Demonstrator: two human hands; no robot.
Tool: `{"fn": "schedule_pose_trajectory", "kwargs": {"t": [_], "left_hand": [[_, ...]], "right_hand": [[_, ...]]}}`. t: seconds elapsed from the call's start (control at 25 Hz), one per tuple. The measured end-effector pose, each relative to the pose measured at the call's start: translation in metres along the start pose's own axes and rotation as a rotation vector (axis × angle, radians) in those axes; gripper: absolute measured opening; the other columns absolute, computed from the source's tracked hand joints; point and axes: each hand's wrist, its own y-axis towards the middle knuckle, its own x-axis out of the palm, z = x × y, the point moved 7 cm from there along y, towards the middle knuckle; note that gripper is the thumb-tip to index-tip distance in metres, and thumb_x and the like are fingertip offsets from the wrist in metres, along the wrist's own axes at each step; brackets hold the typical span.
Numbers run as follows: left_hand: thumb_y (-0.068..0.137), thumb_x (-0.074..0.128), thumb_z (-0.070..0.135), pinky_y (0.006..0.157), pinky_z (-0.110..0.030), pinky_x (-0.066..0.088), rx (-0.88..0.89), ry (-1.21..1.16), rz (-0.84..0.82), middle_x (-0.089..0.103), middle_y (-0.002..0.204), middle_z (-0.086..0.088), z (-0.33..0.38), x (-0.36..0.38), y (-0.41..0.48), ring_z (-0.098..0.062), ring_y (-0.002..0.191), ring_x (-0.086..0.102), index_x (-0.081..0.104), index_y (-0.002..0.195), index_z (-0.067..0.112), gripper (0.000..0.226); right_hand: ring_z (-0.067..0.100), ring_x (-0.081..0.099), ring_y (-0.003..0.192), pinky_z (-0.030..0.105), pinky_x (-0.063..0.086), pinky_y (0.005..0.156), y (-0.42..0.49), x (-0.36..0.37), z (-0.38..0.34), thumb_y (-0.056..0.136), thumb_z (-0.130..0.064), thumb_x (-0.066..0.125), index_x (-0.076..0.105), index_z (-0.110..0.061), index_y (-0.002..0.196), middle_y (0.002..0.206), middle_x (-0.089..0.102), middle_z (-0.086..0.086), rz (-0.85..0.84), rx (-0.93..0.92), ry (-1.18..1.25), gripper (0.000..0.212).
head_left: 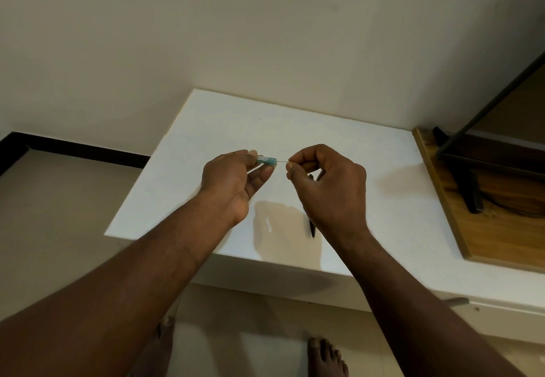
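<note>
while left hand (233, 183) grips a teal case (267, 160), right hand (328, 189) pinches a thin rod (282, 162).

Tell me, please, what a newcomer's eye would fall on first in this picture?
The two hands meeting over the middle of the white table: the left hand pinches a small green case, and the right hand pinches a thin rod sticking out of its end. A dark pen lies on the table under the right hand.
</note>
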Motion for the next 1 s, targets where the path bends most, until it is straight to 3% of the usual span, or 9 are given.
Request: {"fn": "schedule_pose_trajectory", "kwargs": {"t": [0.4, 0.56, 0.72, 0.88, 1.0], "left_hand": [[0.099, 0.061, -0.004, 0.053, -0.026, 0.061, -0.008, -0.002, -0.003, 0.075, 0.105, -0.023, -0.001, 0.0, 0.0, -0.024, 0.062, 0.079, 0.067, 0.111, -0.001, 0.014], [0.099, 0.062, -0.003, 0.054, -0.026, 0.062, -0.007, -0.008, -0.012, 0.075, 0.101, -0.021, -0.001, 0.0, 0.001, -0.024, 0.062, 0.079, 0.068, 0.11, 0.002, 0.013], [0.102, 0.058, -0.002, 0.058, -0.027, 0.063, 0.016, 0.002, -0.023, 0.073, 0.111, -0.02, 0.004, -0.001, 0.005, -0.022, 0.064, 0.079, 0.07, 0.113, 0.006, 0.018], [0.103, 0.058, 0.0, 0.06, -0.027, 0.064, 0.019, -0.031, -0.006, 0.073, 0.113, -0.021, 0.011, -0.005, 0.009, -0.022, 0.064, 0.079, 0.072, 0.108, 0.004, 0.016], [0.101, 0.062, 0.0, 0.06, -0.026, 0.064, 0.008, -0.03, -0.008, 0.074, 0.114, -0.02, 0.012, -0.006, 0.009, -0.022, 0.064, 0.079, 0.072, 0.106, 0.005, 0.013]], "right_hand": [[-0.005, 0.062, 0.065, 0.007, 0.041, 0.059, -0.001, -0.002, -0.002, 0.093, -0.027, 0.075, 0.073, -0.029, 0.089, 0.078, 0.075, -0.017, 0.034, -0.029, 0.035, 0.006], [0.005, 0.061, 0.061, 0.013, 0.044, 0.054, -0.002, -0.002, -0.001, 0.094, -0.029, 0.073, 0.071, -0.029, 0.088, 0.073, 0.073, -0.017, 0.035, -0.009, 0.066, 0.006], [0.012, 0.063, 0.06, 0.019, 0.045, 0.053, 0.0, -0.007, 0.002, 0.093, -0.026, 0.071, 0.069, -0.029, 0.084, 0.072, 0.074, -0.011, 0.054, 0.033, 0.127, 0.009], [0.008, 0.069, 0.063, 0.023, 0.052, 0.06, 0.003, -0.013, 0.008, 0.091, -0.021, 0.068, 0.069, -0.026, 0.082, 0.07, 0.076, -0.007, 0.064, 0.158, 0.265, 0.011], [0.012, 0.052, 0.049, 0.027, 0.047, 0.054, 0.004, -0.007, 0.032, 0.094, -0.014, 0.063, 0.066, -0.015, 0.083, 0.071, 0.075, 0.001, 0.047, 0.527, 0.673, 0.011]]}}
